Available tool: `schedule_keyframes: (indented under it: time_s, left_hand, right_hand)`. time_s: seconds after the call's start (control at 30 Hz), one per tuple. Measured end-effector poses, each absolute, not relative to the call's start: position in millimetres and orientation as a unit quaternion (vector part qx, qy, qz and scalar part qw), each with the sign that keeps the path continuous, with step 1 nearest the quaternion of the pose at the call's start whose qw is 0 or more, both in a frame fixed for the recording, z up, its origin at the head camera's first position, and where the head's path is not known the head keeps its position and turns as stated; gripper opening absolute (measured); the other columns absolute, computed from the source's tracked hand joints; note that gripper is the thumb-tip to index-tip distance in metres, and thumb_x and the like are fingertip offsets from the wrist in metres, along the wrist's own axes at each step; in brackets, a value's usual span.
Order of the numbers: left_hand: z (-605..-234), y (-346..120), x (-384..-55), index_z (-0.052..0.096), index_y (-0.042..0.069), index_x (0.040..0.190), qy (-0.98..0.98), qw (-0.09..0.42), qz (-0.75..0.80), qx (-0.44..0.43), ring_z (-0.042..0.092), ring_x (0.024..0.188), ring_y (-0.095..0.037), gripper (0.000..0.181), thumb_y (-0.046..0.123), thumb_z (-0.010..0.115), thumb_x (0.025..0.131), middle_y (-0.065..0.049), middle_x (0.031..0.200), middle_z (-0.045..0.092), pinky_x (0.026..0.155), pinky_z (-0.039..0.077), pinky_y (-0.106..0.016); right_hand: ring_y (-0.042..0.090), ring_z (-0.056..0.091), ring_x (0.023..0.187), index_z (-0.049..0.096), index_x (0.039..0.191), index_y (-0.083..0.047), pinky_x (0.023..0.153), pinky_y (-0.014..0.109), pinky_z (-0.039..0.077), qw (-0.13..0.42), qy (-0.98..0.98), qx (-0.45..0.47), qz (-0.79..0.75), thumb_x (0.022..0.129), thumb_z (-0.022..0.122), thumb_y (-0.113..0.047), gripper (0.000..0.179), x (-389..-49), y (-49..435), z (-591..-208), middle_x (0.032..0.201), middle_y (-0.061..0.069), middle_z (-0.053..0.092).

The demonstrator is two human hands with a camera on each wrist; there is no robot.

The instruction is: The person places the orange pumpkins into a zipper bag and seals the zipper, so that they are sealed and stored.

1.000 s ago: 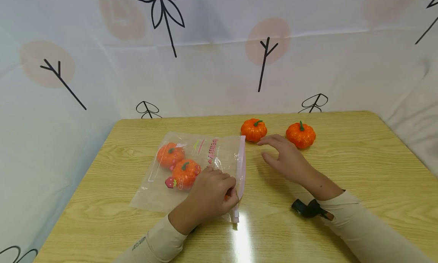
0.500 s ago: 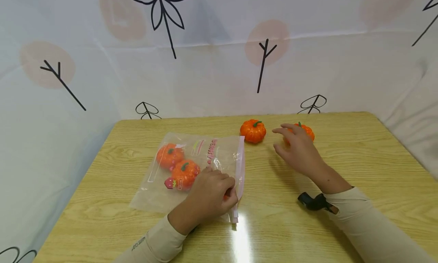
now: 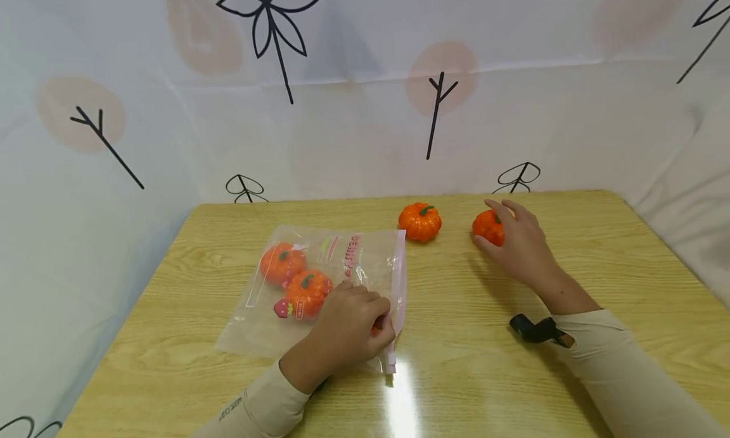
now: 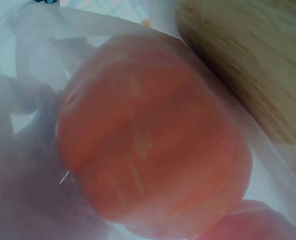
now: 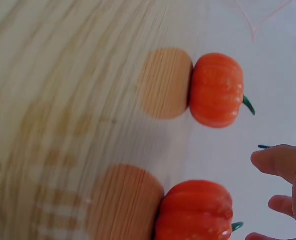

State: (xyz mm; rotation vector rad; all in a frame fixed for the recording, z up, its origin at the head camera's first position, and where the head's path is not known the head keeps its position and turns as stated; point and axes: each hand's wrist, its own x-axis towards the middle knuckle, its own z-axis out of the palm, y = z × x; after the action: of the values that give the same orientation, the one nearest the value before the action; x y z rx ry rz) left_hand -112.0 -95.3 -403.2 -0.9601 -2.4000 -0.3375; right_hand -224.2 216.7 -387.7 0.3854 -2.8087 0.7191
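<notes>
A clear plastic zip bag (image 3: 365, 260) with a pink slider edge lies on the table, two small orange pumpkins (image 3: 308, 293) with green stems inside it. My left hand (image 3: 353, 321) grips the bag near its pink opening, fingers curled; a bit of orange shows between thumb and forefinger. Through cloudy film, the left wrist view shows a pumpkin (image 4: 153, 140) up close. My right hand (image 3: 521, 244), fingers spread and slightly bent, hovers at the far-right pumpkin (image 3: 486, 227), hiding part of it. In the right wrist view, the fingers (image 5: 278, 161) are apart from this pumpkin (image 5: 195, 212).
Another orange pumpkin (image 3: 419, 222) stands near the table's back edge, between the bag and my right hand. The wooden table (image 3: 616, 267) meets a white patterned cloth (image 3: 353, 134) behind it. A black wrist camera (image 3: 536, 329) sits below my right wrist.
My right hand has moved right and a little away from me, from beside the middle pumpkin to the far-right one. The left hand stays on the bag.
</notes>
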Motion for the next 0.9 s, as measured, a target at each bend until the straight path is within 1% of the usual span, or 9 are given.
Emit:
schedule_keyframes:
  time_s: [0.13,0.3,0.4,0.5,0.57,0.77,0.9]
  left_hand:
    - [-403,-94,-111,0.044,0.022,0.057,-0.889,0.261,-0.126,-0.355,0.031,0.051,-0.004,0.028,0.021,0.068,0.072,0.013,0.053,0.037,0.058,0.022,-0.022]
    - [-402,-93,-110,0.045,0.022,0.057,-0.890,0.258,-0.128,-0.353,0.030,0.051,-0.004,0.027,0.021,0.067,0.072,0.013,0.053,0.038,0.059,0.022,-0.022]
    - [-402,-93,-111,0.043,0.022,0.056,-0.889,0.261,-0.128,-0.353,0.029,0.051,-0.004,0.028,0.020,0.067,0.071,0.013,0.053,0.036,0.059,0.021,-0.021]
    - [-403,-94,-112,0.043,0.021,0.056,-0.885,0.269,-0.128,-0.357,0.030,0.051,-0.003,0.028,0.019,0.067,0.070,0.013,0.052,0.036,0.058,0.021,-0.021]
    - [-404,-94,-113,0.043,0.021,0.056,-0.883,0.274,-0.127,-0.360,0.030,0.050,-0.003,0.028,0.020,0.067,0.070,0.013,0.052,0.037,0.058,0.021,-0.021]
    - [-404,-94,-111,0.043,0.021,0.056,-0.886,0.271,-0.120,-0.357,0.030,0.051,-0.004,0.028,0.020,0.067,0.071,0.013,0.052,0.038,0.058,0.021,-0.021]
    - [-403,-94,-110,0.043,0.022,0.057,-0.889,0.265,-0.117,-0.354,0.030,0.051,-0.004,0.028,0.021,0.067,0.072,0.013,0.053,0.038,0.059,0.022,-0.021]
  right_hand:
    - [0.062,0.023,0.138,0.026,0.156,-0.005,0.104,0.076,0.024,0.084,-0.959,0.120,0.242,0.090,0.072,-0.026,0.083,-226,226,-389,0.154,0.038,0.023]
    - [0.066,0.024,0.135,0.017,0.158,-0.004,0.100,0.079,0.029,0.039,-0.964,0.104,0.240,0.092,0.069,-0.032,0.089,-228,231,-391,0.155,0.039,0.017]
    - [0.066,0.027,0.133,0.014,0.159,-0.004,0.097,0.078,0.034,0.023,-0.965,0.102,0.240,0.092,0.068,-0.033,0.090,-230,232,-392,0.154,0.040,0.019]
    - [0.064,0.032,0.131,0.014,0.158,-0.003,0.096,0.076,0.037,0.019,-0.966,0.101,0.238,0.093,0.068,-0.032,0.090,-231,230,-394,0.152,0.040,0.023]
    - [0.063,0.034,0.130,0.016,0.157,-0.001,0.096,0.075,0.038,0.018,-0.966,0.098,0.239,0.093,0.067,-0.032,0.088,-232,230,-395,0.151,0.040,0.024]
    - [0.056,0.042,0.125,0.032,0.146,0.011,0.099,0.069,0.040,0.009,-0.966,0.096,0.241,0.094,0.065,-0.033,0.076,-231,230,-393,0.148,0.038,0.029]
    - [0.054,0.046,0.123,0.036,0.142,0.012,0.100,0.066,0.041,0.002,-0.966,0.103,0.237,0.094,0.064,-0.031,0.070,-228,229,-390,0.147,0.038,0.031]
